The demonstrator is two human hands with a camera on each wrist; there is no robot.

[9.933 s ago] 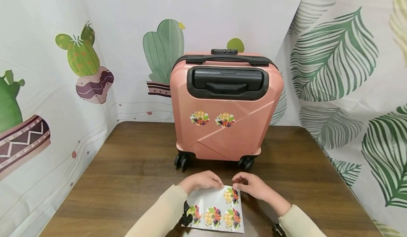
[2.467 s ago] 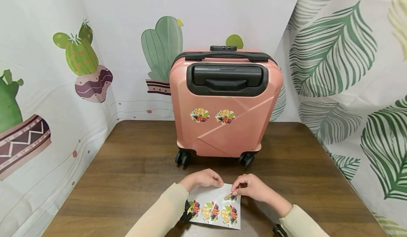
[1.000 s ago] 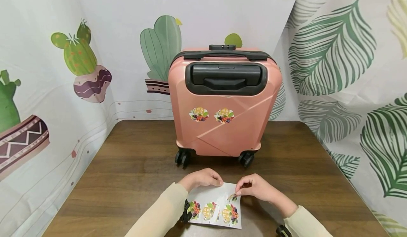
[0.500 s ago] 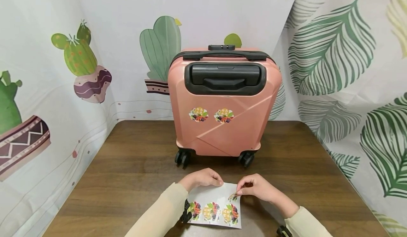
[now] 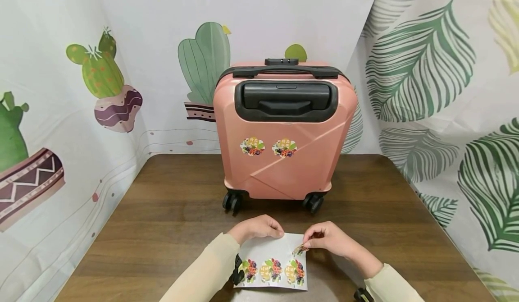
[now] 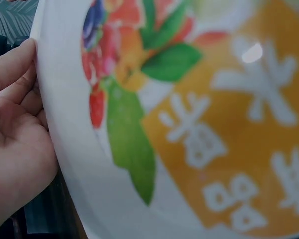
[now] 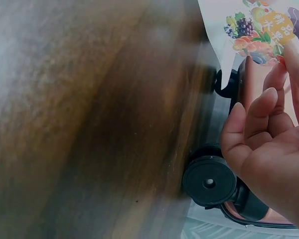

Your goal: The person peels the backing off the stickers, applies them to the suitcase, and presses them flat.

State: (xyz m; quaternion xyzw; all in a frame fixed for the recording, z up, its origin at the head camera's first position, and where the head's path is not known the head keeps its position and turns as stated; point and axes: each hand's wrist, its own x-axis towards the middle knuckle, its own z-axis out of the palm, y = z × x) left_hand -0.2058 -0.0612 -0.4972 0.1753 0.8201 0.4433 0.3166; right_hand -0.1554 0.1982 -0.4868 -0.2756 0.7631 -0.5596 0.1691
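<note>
Brown wood-grained table, sticker sheet, pink suitcase, cactus-print cloth behind

Table: suitcase stood on it, at 12 o'clock from the sticker sheet; backdrop hung behind. On the suitcase front, one sticker is placed at 9 o'clock from another sticker. Along the sheet's 6 o'clock side, three row stickers are ranged. Its 11 o'clock edge is held by the left hand; at 2 o'clock, a loose sticker is pinched by the right hand.
</note>
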